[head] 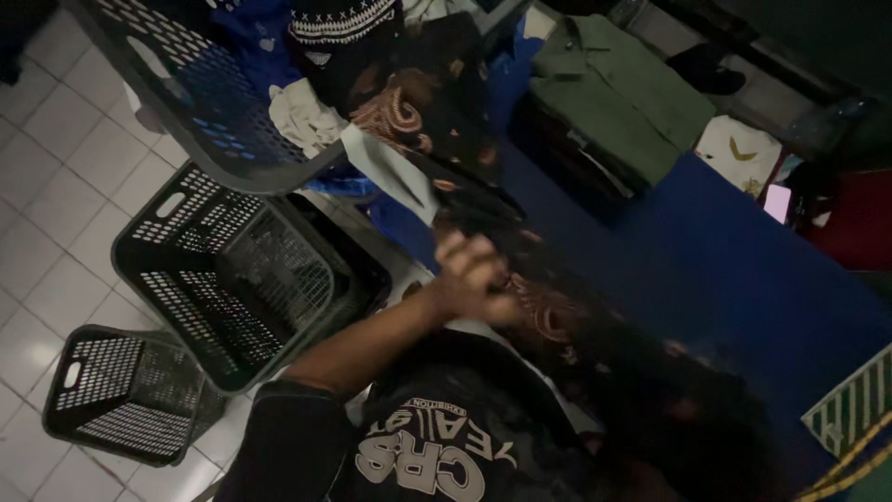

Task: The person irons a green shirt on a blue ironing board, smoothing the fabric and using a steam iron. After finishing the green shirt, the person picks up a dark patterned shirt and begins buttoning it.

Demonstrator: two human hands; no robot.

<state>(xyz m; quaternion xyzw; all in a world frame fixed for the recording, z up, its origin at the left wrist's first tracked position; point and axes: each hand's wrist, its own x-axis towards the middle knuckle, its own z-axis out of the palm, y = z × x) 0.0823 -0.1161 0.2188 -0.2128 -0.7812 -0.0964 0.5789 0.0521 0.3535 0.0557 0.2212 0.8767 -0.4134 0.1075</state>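
Nearest the camera: the person's own dark shirt (437, 446) with pale printed lettering, filling the lower centre of the view. 1 hand is in view, the left hand (472, 277), on a bare forearm that rises from a dark sleeve; its fingers are curled together into a fist, pinching a fold of the dark patterned cloth (520, 270). That cloth, black with reddish-brown curled motifs, runs from the tilted basket at upper centre down across the blue surface (743, 279) and on toward the lower right, where it is too dark to trace. The right hand is not seen. Baskets counted: 3, all dark perforated plastic. Basket 1, the tilted basket (177, 84), sits at upper left, mouth turned toward the blue surface, with clothes spilling from it: 1 blue garment, 1 cream garment (302, 116) and 1 dark knitted piece with a white pattern (339, 20). Basket 2, the middle basket (232, 279), stands on the white tiled floor (56, 167) just beside the forearm. Basket 3, the small basket (125, 390), lies near it at lower left. 1 green shirt (618, 88) lies folded at upper right, well apart from the hand, and 1 white garment with a yellow mark (739, 149) lies just beside it.
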